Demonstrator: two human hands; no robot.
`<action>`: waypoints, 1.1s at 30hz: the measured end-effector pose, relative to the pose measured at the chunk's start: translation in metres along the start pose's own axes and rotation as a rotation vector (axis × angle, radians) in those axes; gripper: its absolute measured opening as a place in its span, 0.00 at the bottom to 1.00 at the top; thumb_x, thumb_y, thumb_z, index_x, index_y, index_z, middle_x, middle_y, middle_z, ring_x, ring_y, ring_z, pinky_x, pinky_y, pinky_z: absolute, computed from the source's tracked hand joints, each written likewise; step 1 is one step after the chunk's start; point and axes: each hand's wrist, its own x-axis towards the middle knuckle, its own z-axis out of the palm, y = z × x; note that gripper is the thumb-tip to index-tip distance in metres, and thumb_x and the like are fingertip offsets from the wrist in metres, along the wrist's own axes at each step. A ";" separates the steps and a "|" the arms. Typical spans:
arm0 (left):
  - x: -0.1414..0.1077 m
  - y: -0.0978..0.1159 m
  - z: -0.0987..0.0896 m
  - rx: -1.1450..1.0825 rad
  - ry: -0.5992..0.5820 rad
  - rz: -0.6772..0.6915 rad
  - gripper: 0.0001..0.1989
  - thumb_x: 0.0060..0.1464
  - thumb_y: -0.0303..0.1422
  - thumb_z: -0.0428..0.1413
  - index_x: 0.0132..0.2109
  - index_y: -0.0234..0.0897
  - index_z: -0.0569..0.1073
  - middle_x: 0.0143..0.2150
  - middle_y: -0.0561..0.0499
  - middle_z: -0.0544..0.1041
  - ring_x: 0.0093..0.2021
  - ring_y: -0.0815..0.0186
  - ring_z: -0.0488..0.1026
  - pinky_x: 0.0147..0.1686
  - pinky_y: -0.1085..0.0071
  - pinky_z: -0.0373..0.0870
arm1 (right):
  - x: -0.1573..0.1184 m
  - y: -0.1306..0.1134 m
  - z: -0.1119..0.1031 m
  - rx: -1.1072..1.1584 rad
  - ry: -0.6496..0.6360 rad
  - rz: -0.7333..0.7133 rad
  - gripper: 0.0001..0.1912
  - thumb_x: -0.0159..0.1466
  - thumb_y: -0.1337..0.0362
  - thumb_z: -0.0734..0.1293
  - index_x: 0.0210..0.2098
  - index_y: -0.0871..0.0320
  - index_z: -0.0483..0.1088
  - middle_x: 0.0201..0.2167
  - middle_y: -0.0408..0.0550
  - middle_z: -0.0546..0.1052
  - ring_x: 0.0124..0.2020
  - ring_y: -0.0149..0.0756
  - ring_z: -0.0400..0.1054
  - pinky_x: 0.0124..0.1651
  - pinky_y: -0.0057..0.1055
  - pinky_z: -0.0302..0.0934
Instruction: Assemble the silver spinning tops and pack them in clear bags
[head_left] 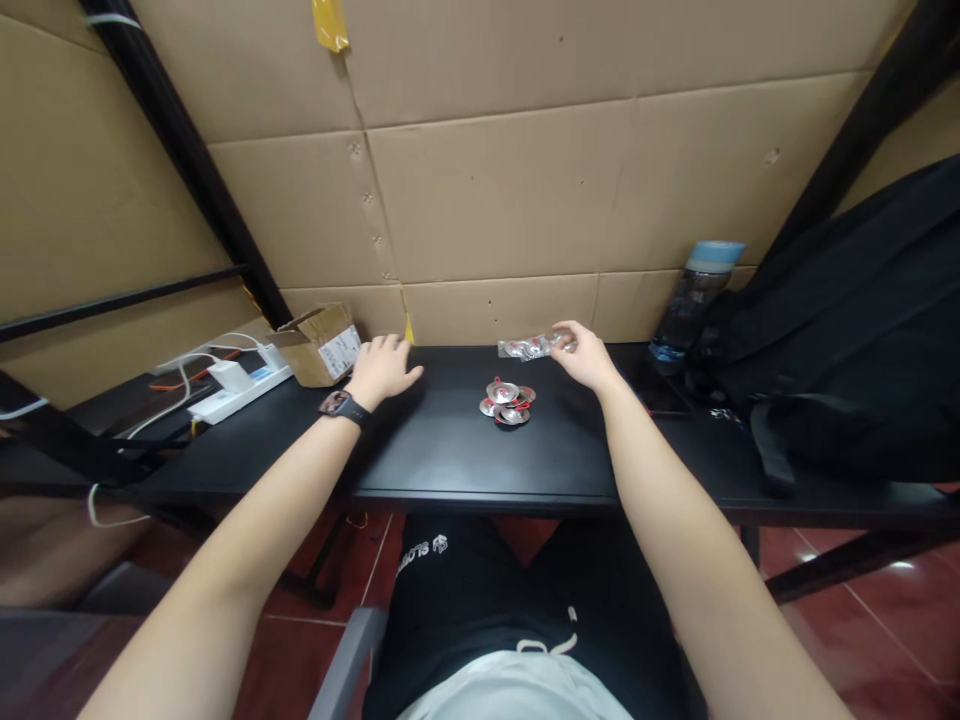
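Note:
My right hand point(585, 354) is at the back of the black table, its thumb and fingers closed on the right end of a row of clear plastic packets point(525, 348). What the packets contain is too small to make out. My left hand point(385, 366), with a dark watch on the wrist, hovers over or rests on the table with its fingers apart and nothing in it. Just left of it is an open cardboard box point(311, 347) with a white label. Between my hands lies a small pile of shiny round metal discs with red bits point(508, 402).
A white power strip point(240, 392) with plugs and cables lies at the left. To the right stand a water bottle with a blue lid point(691, 295) and a big black backpack point(862, 340). A cardboard wall point(495, 200) closes off the table's back edge.

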 end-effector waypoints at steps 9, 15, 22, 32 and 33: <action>0.102 0.149 0.030 -0.234 -0.069 0.345 0.28 0.61 0.35 0.54 0.68 0.38 0.67 0.70 0.40 0.69 0.67 0.49 0.66 0.64 0.52 0.60 | -0.001 0.012 -0.002 0.000 0.077 0.062 0.18 0.53 0.65 0.69 0.45 0.56 0.76 0.34 0.46 0.79 0.31 0.38 0.70 0.42 0.37 0.66; 0.126 0.167 0.056 -0.330 -0.120 0.357 0.25 0.65 0.42 0.52 0.66 0.41 0.71 0.66 0.41 0.74 0.64 0.49 0.71 0.62 0.52 0.62 | -0.001 0.013 0.003 0.020 0.014 0.043 0.16 0.54 0.64 0.70 0.42 0.55 0.77 0.34 0.44 0.79 0.28 0.34 0.68 0.39 0.34 0.65; 0.111 0.117 0.060 -0.393 -0.199 0.161 0.22 0.63 0.46 0.54 0.60 0.46 0.78 0.60 0.46 0.80 0.60 0.50 0.75 0.58 0.58 0.66 | -0.002 0.006 0.002 0.099 -0.088 0.013 0.19 0.54 0.64 0.70 0.47 0.56 0.75 0.32 0.45 0.78 0.28 0.35 0.68 0.37 0.34 0.64; 0.073 0.094 0.039 -0.423 0.020 -0.040 0.16 0.65 0.41 0.53 0.49 0.38 0.82 0.47 0.38 0.84 0.48 0.51 0.80 0.50 0.60 0.71 | -0.006 0.008 0.016 0.062 -0.205 -0.010 0.17 0.56 0.64 0.70 0.46 0.57 0.75 0.31 0.43 0.78 0.28 0.34 0.68 0.38 0.33 0.64; 0.071 0.095 0.036 -0.517 0.073 -0.045 0.15 0.65 0.41 0.55 0.47 0.38 0.82 0.46 0.38 0.84 0.47 0.52 0.80 0.49 0.61 0.72 | -0.007 0.007 0.017 0.066 -0.215 -0.008 0.17 0.56 0.64 0.70 0.46 0.57 0.75 0.31 0.43 0.78 0.28 0.34 0.69 0.39 0.33 0.65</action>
